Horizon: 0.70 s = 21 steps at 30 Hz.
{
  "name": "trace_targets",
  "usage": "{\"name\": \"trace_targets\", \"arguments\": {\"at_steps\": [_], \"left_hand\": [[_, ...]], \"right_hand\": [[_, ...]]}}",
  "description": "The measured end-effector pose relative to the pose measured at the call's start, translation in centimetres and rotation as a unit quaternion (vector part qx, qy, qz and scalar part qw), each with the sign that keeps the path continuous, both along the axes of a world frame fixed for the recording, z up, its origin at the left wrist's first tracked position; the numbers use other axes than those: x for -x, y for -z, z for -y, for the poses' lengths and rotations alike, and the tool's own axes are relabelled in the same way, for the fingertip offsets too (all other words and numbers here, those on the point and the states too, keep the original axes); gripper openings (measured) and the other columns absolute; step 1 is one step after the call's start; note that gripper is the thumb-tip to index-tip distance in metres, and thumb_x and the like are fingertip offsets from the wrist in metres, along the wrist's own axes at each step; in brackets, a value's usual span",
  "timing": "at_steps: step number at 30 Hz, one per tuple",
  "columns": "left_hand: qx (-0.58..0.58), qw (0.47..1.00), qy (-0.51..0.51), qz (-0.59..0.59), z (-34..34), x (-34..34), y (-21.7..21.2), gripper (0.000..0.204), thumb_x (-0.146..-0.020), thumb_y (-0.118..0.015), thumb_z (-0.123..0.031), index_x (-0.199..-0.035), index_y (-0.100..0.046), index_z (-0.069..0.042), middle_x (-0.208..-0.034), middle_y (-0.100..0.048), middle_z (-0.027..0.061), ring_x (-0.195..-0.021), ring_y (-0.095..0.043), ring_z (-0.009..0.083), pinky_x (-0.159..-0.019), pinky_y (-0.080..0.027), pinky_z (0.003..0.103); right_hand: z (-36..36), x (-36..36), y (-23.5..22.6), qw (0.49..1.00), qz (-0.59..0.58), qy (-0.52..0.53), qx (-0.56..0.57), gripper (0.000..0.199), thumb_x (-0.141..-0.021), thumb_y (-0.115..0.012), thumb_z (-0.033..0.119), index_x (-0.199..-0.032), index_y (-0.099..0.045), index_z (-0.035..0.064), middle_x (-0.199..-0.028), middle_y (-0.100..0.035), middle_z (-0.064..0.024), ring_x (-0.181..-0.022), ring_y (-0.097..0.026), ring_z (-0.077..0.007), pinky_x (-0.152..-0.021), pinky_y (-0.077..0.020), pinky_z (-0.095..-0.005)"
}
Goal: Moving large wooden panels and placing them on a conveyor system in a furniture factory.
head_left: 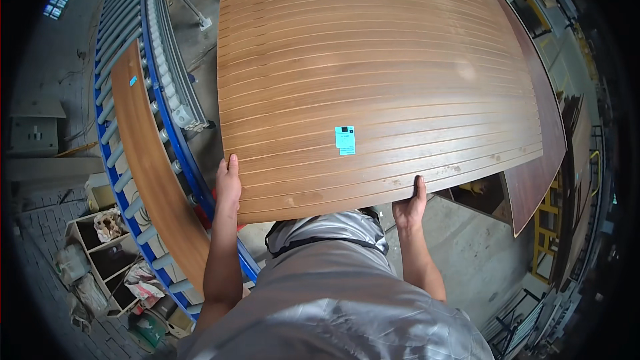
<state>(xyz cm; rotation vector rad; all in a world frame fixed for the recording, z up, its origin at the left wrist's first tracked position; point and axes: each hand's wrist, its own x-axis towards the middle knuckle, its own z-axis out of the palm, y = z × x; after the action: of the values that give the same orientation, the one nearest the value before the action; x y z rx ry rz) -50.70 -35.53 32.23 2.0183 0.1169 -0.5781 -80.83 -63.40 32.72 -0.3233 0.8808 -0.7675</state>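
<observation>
Currently you carry the grooved wood-veneer panel [380,80]: left hand [229,183] grips its near edge at 7 o'clock, right hand [411,205] at 5. Likely next: clear the roller conveyor [143,127] at 9.

a blue-framed roller conveyor [143,103] curves along the left, carrying a narrow brown board [150,160]; left of the conveyor's near end stands a small open shelf [100,253] with rags and bags, and a grey box [33,135] sits farther left.

Both hands [228,183] hold grooved panel [380,80] (near edge).
</observation>
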Motion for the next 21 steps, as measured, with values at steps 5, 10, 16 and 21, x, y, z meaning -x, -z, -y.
{"name": "trace_targets", "arguments": {"at_steps": [5,10,16,21], "left_hand": [[0.018,0.999,0.025,-0.011,-0.2,-0.7,-0.2,0.054,-0.098,-0.045,-0.042,-0.127,-0.048,0.004,-0.121,-0.058,0.018,-0.112,-0.055,0.0252,-0.095,-0.04,0.033],[0.079,0.995,0.041,-0.04,-1.7,-0.5,0.2,0.048,-0.099,-0.045,-0.037,-0.127,-0.049,0.002,-0.121,-0.058,0.0144,-0.11,-0.055,0.0226,-0.095,-0.04,0.032],[0.401,0.874,-0.054,-0.268,-4.5,4.2,-0.6,0.041,-0.101,-0.04,-0.028,-0.132,-0.043,-0.002,-0.124,-0.057,0.0097,-0.114,-0.055,0.022,-0.096,-0.043,0.036],[0.309,0.92,-0.015,-0.239,-5.3,5.0,-1.6,0.045,-0.102,-0.037,-0.034,-0.129,-0.048,0.0,-0.122,-0.058,0.0144,-0.109,-0.059,0.023,-0.093,-0.048,0.037]], "right_hand": [[-0.8,-0.3,-0.1,1.0,-0.006,0.024,-0.006,0.048,-0.095,-0.05,0.035,-0.134,-0.045,0.0083,-0.133,-0.051,-0.0062,-0.124,-0.047,-0.0244,-0.106,-0.0361,-0.0404],[-1.1,-0.5,0.3,0.999,-0.015,0.034,0.007,0.053,-0.096,-0.046,0.042,-0.137,-0.041,0.0091,-0.137,-0.048,-0.0063,-0.126,-0.045,-0.0257,-0.106,-0.0355,-0.0423],[-0.7,-1.4,-0.2,0.998,-0.005,0.062,0.025,0.063,-0.096,-0.039,0.053,-0.142,-0.035,0.0104,-0.142,-0.041,-0.0063,-0.129,-0.04,-0.0259,-0.106,-0.0343,-0.042],[-1.0,-1.6,-1.0,0.997,-0.045,0.053,0.026,0.065,-0.096,-0.037,0.056,-0.142,-0.033,0.0107,-0.143,-0.039,-0.0074,-0.13,-0.039,-0.0268,-0.106,-0.0337,-0.0429]]}}
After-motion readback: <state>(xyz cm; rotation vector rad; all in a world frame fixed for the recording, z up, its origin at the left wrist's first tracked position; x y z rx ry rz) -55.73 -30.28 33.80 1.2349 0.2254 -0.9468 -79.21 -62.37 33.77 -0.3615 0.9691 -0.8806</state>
